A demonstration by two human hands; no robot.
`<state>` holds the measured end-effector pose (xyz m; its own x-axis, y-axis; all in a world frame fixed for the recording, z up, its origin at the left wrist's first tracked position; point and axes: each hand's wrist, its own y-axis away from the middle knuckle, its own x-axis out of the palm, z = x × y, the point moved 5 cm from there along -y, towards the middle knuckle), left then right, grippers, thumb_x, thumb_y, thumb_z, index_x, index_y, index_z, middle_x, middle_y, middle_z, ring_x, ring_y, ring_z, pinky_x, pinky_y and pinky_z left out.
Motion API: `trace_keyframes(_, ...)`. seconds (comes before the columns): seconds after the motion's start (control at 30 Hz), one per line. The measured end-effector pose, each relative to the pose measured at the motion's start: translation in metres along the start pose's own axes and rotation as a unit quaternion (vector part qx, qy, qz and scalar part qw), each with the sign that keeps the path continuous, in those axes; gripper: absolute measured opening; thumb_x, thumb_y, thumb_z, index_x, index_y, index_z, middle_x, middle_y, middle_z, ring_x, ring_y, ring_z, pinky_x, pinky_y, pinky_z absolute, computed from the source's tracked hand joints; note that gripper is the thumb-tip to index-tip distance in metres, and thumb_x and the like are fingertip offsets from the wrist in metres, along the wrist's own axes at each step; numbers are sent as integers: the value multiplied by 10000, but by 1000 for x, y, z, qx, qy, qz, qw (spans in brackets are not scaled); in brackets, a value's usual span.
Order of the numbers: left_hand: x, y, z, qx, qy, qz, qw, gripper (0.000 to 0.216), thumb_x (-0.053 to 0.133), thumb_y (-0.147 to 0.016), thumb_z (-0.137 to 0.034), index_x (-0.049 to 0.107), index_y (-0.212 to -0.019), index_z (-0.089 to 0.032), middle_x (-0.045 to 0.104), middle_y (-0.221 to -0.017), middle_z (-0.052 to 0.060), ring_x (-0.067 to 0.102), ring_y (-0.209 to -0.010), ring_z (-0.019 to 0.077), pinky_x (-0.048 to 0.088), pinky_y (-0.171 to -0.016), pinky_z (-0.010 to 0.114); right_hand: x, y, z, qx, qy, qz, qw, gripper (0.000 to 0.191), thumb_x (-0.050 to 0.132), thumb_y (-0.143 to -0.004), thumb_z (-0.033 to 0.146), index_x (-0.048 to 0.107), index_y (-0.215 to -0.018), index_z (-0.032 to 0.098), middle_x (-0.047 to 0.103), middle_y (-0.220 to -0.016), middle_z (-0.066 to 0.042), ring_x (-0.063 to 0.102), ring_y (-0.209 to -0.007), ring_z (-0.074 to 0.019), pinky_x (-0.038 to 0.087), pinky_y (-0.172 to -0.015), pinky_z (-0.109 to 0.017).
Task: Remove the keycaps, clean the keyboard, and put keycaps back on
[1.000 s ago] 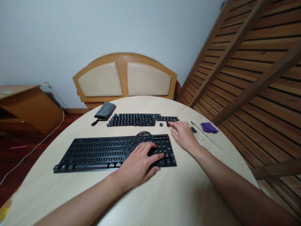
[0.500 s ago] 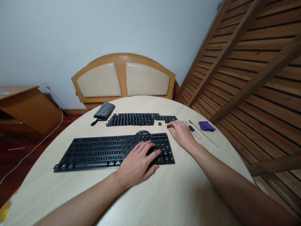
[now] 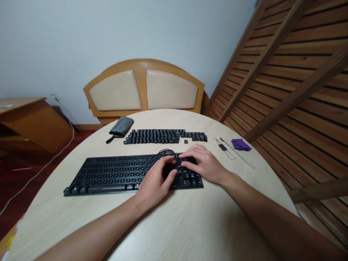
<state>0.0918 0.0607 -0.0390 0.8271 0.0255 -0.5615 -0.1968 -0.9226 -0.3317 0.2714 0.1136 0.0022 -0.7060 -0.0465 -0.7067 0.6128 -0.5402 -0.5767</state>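
Note:
A black keyboard (image 3: 114, 170) lies on the table, most of its key positions bare. A few keycaps sit along its bottom row and in the number pad. My left hand (image 3: 154, 181) rests over its right part, thumb and index finger curved apart with a gap between them. Close beside it, my right hand (image 3: 208, 165) is over the top of the number pad, its thumb and fingers pinched on a small black keycap that is mostly hidden. Behind the keyboard stand rows of loose keycaps (image 3: 152, 136), with a single keycap (image 3: 186, 141) in front of them.
A grey pouch (image 3: 121, 125) lies at the back left of the round table (image 3: 190, 224). To the right are a wire keycap puller (image 3: 223, 147), a thin metal rod (image 3: 237, 154) and a purple cloth (image 3: 240, 144). A coiled cable (image 3: 165, 151) sits behind the keyboard.
My right hand has moved left and nearer, from beside the loose keycaps to the number pad. The keycap by its fingers has left the table. My left hand's thumb and index finger have lifted and curled.

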Motion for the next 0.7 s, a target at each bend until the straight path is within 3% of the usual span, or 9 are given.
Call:
trace_keyframes(0.13,-1,-1,-2,8,9,-1,1000,366,580,-981,-242,525,-1342,-229,683,-1235,86,640,-1152,232,496,-1031,442,9,2,1,-15,-25,20,999,183,724,-918,388,682,-985,222,744,-931,-32,654,-902,-213,448,-863,-390)
trace_keyframes(0.4,-2,-3,-12,50,-3,29,998,188,573,-987,-217,679,-1143,-223,728,-1096,48,651,-1034,213,502,-928,377,16,3,-2,-5,-57,35,998,213,739,-899,420,674,-936,221,727,-883,-25,656,-855,-198,462,-812,-355)
trace_keyframes(0.7,-2,-5,-9,37,-31,34,998,239,567,-996,-224,730,-1171,-235,740,-1087,54,591,-1080,239,478,-974,430,11,2,-9,41,-29,13,999,137,562,-1008,297,679,-1020,226,734,-961,-56,660,-948,-223,499,-891,-402)
